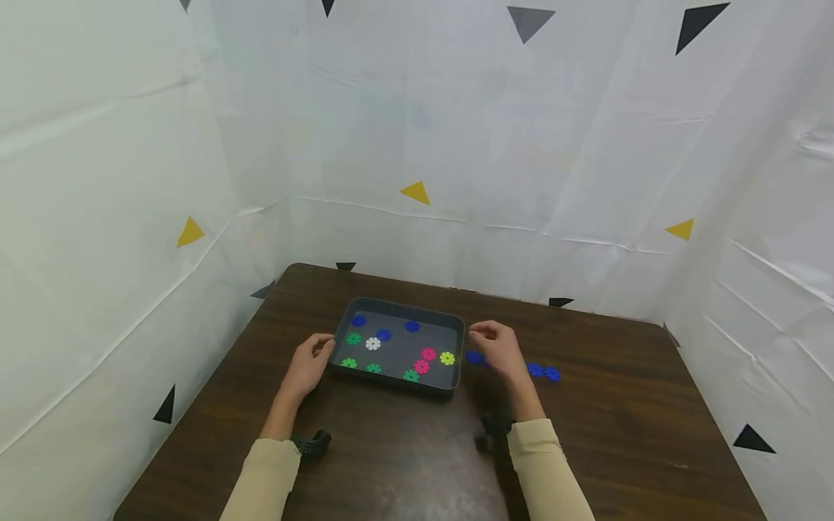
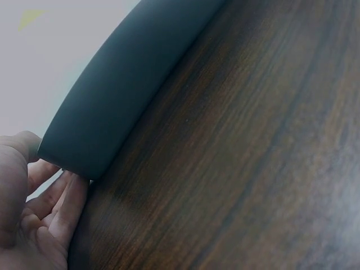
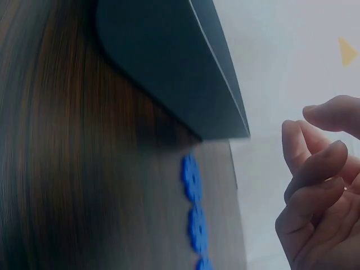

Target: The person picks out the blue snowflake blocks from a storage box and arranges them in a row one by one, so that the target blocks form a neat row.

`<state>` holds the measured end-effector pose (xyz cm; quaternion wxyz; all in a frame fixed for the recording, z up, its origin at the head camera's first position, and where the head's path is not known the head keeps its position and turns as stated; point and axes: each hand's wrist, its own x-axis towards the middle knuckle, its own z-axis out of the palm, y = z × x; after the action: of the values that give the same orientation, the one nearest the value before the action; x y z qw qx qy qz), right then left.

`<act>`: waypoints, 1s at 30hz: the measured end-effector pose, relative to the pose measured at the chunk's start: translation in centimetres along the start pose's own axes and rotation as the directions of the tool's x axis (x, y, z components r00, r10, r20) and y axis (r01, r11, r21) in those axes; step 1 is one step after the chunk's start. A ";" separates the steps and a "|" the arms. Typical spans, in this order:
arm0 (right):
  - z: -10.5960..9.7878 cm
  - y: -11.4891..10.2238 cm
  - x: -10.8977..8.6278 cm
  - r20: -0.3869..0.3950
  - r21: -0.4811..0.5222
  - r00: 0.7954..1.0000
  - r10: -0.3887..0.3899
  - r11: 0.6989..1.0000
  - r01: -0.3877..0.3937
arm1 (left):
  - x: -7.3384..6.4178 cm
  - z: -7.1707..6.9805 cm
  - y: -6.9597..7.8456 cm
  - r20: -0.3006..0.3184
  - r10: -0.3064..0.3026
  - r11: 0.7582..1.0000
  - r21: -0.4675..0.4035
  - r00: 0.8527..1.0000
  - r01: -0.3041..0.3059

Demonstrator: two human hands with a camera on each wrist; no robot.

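Observation:
A dark grey rectangular tray [image 1: 397,380] stands on the table, holding several flower-shaped plastic discs: blue [image 1: 413,327], green [image 1: 354,339], pink [image 1: 428,354], one white [image 1: 373,344] and one yellow [image 1: 447,358]. At the tray's left end, my left hand [image 1: 308,367] holds its side, thumb near the rim and fingers against the outer wall in the left wrist view. My right hand [image 1: 500,351] hovers just off the tray's right end, fingers loosely curled around nothing. Beneath it, a row of joined blue discs [image 3: 197,228] lies on the table, partly hidden by the hand in the head view.
The brown wooden table [image 1: 619,427] is enclosed at the back and sides by white sheeting [image 1: 495,145] with coloured triangles. Its back edge runs a short way behind the tray. Each wrist wears a dark strap [image 1: 313,443].

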<state>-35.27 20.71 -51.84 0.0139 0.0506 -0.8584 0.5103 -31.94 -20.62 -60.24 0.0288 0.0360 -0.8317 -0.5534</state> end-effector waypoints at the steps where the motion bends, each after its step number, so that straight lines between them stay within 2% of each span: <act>1: 0.5 -0.3 0.1 0.007 -0.005 1.000 -0.007 1.000 0.007 | 0.0 0.0 0.0 -0.001 -0.001 1.000 0.001 1.000 0.001; 12: 5.0 -2.1 2.0 0.074 -0.057 0.992 -0.103 0.993 0.108 | 0.0 0.1 0.2 -0.010 0.008 1.000 -0.006 1.000 -0.008; 20: 6.7 -2.3 3.3 0.119 -0.070 0.991 -0.062 0.995 0.070 | 0.0 0.7 -0.1 -0.012 0.020 1.000 -0.002 1.000 -0.020; 30: 8.3 -3.2 4.4 0.196 -0.215 0.981 0.002 0.976 0.041 | 0.0 0.9 0.4 -0.023 0.027 0.999 -0.026 0.999 -0.028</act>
<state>-39.04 11.56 -52.69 -0.0597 0.1071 -0.9057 0.4057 -32.06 -19.69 -60.22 0.0463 0.0304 -0.8243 -0.5634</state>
